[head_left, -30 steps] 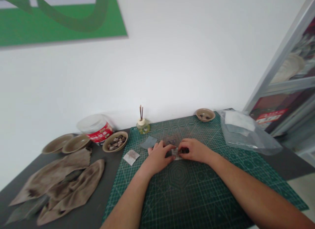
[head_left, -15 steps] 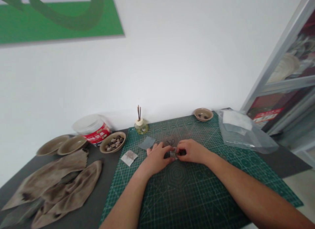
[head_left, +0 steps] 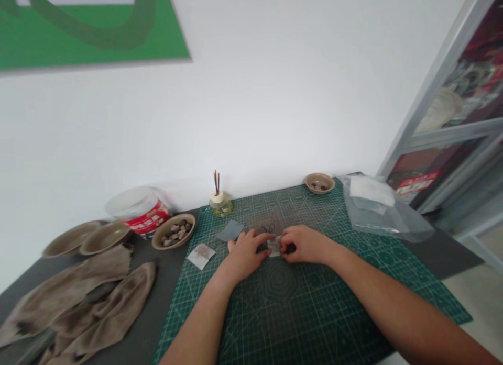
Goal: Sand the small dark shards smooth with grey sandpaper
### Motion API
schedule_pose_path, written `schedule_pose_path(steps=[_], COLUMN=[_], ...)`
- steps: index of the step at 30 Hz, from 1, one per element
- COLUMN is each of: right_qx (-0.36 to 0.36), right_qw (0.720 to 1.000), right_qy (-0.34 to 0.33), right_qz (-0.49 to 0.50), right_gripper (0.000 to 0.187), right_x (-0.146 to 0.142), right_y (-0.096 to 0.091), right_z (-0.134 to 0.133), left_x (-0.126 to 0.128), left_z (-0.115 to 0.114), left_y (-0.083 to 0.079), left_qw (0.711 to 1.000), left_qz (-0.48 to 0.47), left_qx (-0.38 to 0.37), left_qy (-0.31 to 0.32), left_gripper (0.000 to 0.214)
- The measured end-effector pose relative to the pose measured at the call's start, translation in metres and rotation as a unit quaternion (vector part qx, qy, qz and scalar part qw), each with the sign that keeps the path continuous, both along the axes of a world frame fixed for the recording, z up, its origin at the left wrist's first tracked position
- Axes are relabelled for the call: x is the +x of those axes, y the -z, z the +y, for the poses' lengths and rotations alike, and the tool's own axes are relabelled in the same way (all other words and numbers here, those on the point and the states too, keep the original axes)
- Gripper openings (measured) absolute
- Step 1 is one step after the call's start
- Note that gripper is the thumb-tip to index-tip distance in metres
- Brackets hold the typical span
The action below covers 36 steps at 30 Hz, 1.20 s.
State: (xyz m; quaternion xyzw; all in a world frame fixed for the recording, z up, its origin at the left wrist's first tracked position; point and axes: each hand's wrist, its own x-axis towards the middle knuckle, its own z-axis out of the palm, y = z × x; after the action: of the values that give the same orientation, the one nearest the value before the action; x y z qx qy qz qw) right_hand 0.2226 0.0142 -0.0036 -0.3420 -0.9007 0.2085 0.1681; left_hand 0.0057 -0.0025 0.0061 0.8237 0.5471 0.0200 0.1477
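On the green cutting mat point(head_left: 338, 297), my left hand point(head_left: 247, 254) lies with its fingers apart, thumb and forefinger at the edge of a small whitish square point(head_left: 273, 246) that looks like sandpaper. My right hand point(head_left: 304, 243) is closed at the square's right side, fingertips pinched together low over it. Whatever is between those fingertips is hidden. Just beyond the hands a brownish patch point(head_left: 270, 226) carries handwritten figures. Left of my left hand are a grey-blue square point(head_left: 230, 231) and a whitish square with a brown stain point(head_left: 201, 255).
A bowl of stones point(head_left: 173, 232), a red-labelled plastic tub point(head_left: 143, 213) and brown cloths point(head_left: 106, 312) are on the left. A reed diffuser point(head_left: 220, 203) stands at the mat's back edge. Toward the right are a bowl with a few stones point(head_left: 319, 183) and a clear plastic bag point(head_left: 387, 210).
My right hand has shifted slightly to the right relative to my left, and more of the whitish square shows between them. The view has turned a little to the right.
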Motion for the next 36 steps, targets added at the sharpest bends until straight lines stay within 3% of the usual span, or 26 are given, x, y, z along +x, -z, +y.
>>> schedule_pose_path(steps=[4,9,12,15,18,25,30,36], right_qx=[0.008,0.000,-0.014,0.008,0.015,-0.006,-0.021,-0.003], right_qw=[1.000,1.000,1.000,0.999,1.000,1.000,1.000,1.000], right_qy=[0.027,-0.003,0.013,0.031,0.009,0.030,-0.016,-0.002], right_qz=[-0.002,0.009,0.002,-0.004,-0.001,-0.003,0.013,0.017], right_gripper=[0.003,0.006,0.006,0.003,0.003,0.003,0.004,0.006], right_x=[0.0005,0.0007,0.0037,0.0017,0.0001,0.0041,0.0046,-0.0004], right_y=[0.0010,0.0011,-0.0011,-0.0020,-0.0010,-0.0002,0.0015,0.0010], right_z=[0.0045,0.0039,0.0058,0.0069,0.0045,0.0058,0.0036,0.0060], left_x=[-0.0003,-0.0013,-0.0006,0.0009,0.0017,0.0003,-0.0022,0.0010], left_z=[0.0006,0.0008,0.0001,-0.0007,-0.0013,0.0008,0.0024,0.0025], left_y=[0.0015,0.0045,0.0037,0.0016,0.0007,0.0031,0.0051,0.0028], left_qw=[1.000,1.000,1.000,1.000,0.999,0.999,0.999,1.000], left_qz=[0.002,-0.004,-0.006,-0.007,-0.014,-0.026,-0.025,0.002], left_qx=[0.006,0.006,0.010,0.016,0.015,-0.005,0.009,-0.001], left_qy=[0.002,-0.005,-0.006,0.013,0.035,0.020,0.020,0.005], left_gripper=[0.041,0.042,0.044,0.045,0.043,0.042,0.040,0.040])
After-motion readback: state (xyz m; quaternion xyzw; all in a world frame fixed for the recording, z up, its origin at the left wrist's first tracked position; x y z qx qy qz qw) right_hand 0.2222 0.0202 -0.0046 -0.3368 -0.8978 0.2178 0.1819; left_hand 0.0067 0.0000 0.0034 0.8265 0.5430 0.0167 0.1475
